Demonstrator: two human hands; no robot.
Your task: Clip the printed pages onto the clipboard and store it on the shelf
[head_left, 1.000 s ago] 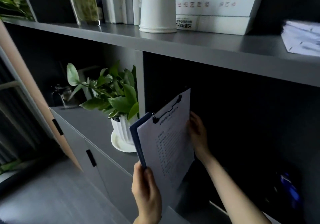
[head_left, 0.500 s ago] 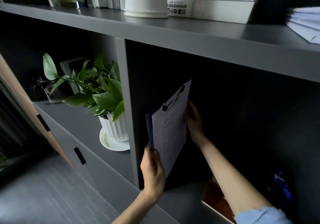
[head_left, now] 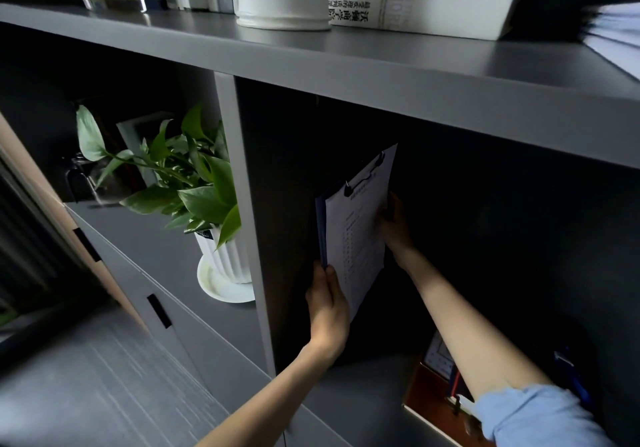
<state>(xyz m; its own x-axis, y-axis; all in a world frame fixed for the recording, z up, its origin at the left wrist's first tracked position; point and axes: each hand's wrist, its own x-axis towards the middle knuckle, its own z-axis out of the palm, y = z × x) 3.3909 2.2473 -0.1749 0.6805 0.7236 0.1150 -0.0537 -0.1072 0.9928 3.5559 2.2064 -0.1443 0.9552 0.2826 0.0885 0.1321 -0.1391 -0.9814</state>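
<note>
Nearest the shelf front, the left hand pinches the clipboard bottom corner while the right hand, farther in, steadies the clipped printed pages upright inside the dark compartment; storing is underway, and next it needs leaning against the left wall.

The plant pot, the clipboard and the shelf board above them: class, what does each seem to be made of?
Plant pot: probably glazed ceramic, possibly plastic; white, ribbed, slightly shiny. Clipboard: dark blue board, likely plastic or coated card, with a black wire clip holding paper pages. Shelf board: matte grey, apparently laminated or painted wood.
</note>
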